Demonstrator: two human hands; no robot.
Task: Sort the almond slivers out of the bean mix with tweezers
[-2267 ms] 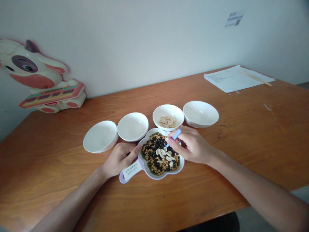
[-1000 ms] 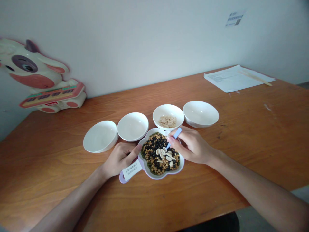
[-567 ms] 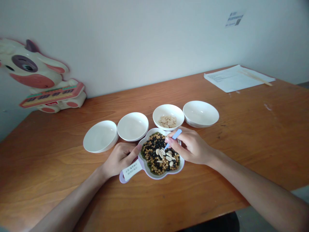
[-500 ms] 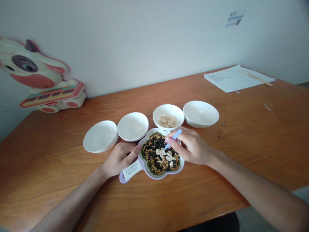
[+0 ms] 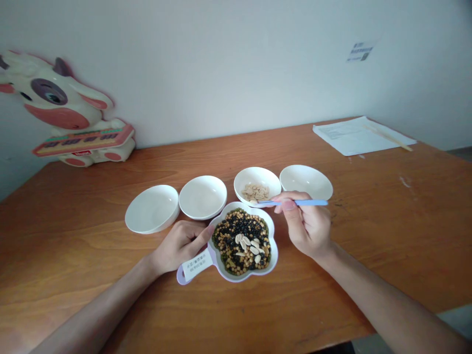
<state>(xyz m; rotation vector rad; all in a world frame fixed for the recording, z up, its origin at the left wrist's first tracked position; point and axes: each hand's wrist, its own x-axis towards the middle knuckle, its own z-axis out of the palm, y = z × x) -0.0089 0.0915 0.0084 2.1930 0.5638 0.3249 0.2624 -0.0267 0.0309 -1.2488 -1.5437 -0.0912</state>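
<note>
My left hand (image 5: 183, 246) grips the edge of a purple-and-white flower-shaped dish (image 5: 217, 268) beside its labelled handle, thumb on the rim. Inside are mixed black, yellow and green beans (image 5: 241, 226), with several pale peanut halves (image 5: 248, 245) on top. Between the fingers of my right hand (image 5: 308, 223) are blue tweezers (image 5: 313, 202), lying nearly level and pointing left. A pale piece (image 5: 253, 201), probably a peanut half, is at their tip, over the near rim of a white bowl (image 5: 241, 179) that contains similar pieces (image 5: 255, 192).
Two white bowls stand to the left, an outer one (image 5: 152, 209) and an inner one (image 5: 203, 196). Another white bowl (image 5: 304, 181) is at the right, partly behind my right hand. A cow-shaped toy piano (image 5: 81, 132) is by the wall; papers (image 5: 342, 137) lie at the back right.
My right hand has moved up and right from the dish to the bowl of pale pieces. The tweezers have swung from slanted to nearly level. My left hand keeps its hold on the dish.
</note>
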